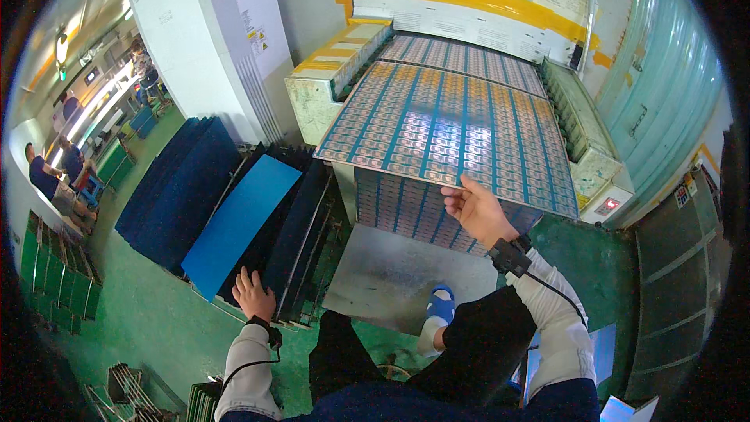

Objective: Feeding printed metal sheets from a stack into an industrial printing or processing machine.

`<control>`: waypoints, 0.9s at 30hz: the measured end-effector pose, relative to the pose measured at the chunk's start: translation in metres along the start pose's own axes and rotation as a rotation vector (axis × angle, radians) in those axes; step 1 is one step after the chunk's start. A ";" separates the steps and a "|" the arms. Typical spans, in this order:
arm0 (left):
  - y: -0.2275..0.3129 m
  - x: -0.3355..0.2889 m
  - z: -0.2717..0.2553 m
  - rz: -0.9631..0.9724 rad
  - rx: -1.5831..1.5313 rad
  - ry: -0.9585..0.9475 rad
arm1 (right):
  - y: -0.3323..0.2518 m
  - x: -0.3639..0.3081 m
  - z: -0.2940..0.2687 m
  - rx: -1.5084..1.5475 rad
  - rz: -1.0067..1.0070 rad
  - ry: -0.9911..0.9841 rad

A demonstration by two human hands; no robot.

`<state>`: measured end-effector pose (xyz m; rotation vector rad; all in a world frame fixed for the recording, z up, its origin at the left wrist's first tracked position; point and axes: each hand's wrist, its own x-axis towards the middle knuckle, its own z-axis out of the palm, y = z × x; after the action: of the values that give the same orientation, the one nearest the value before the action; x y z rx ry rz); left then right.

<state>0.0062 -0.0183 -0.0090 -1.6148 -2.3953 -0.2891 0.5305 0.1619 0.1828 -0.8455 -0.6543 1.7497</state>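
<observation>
A large flat panel (437, 125), patterned in rows of small copper-coloured units between teal stripes, lies on a conveyor machine with its front edge sticking out toward me. My right hand (480, 212) pinches that front edge between thumb and fingers. Behind it, a second patterned panel (469, 60) lies further into the machine. To the left, a plain bright-blue sheet (244, 219) leans in a rack of upright dark panels (178, 187). My left hand (255, 295) is by the near end of this sheet, fingers apart; whether it touches the sheet is unclear.
The machine's pale side housings (336, 59) flank the panels. A tall white cabinet (195, 39) stands behind the rack. Dark racks (676, 281) line the right side, and wire racks (129, 391) sit on the green floor at lower left. Other people (58, 176) sit far left.
</observation>
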 end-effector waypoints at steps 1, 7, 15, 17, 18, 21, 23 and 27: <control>0.000 0.000 0.000 0.001 -0.007 0.004 | 0.000 0.000 0.001 0.000 -0.003 -0.005; 0.000 0.000 0.001 0.011 -0.007 0.017 | -0.002 0.004 0.000 -0.001 -0.008 -0.003; -0.001 -0.002 0.002 0.004 0.003 -0.002 | -0.001 0.021 -0.007 0.047 0.005 -0.007; 0.000 -0.002 0.003 0.006 0.001 0.002 | -0.003 0.025 -0.009 0.040 0.000 0.004; 0.001 -0.002 0.004 0.007 0.002 0.001 | -0.004 0.028 -0.011 0.037 -0.002 0.010; 0.000 -0.002 0.005 0.009 0.008 0.001 | -0.005 0.033 -0.011 0.045 -0.024 0.039; -0.001 -0.002 0.004 0.008 0.014 -0.002 | -0.006 0.034 -0.009 0.033 -0.038 0.024; 0.001 -0.001 0.004 0.001 0.008 -0.016 | -0.007 0.042 -0.014 0.040 -0.038 0.047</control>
<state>0.0072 -0.0175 -0.0131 -1.6203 -2.4042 -0.2671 0.5365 0.2044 0.1704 -0.8394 -0.5987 1.6981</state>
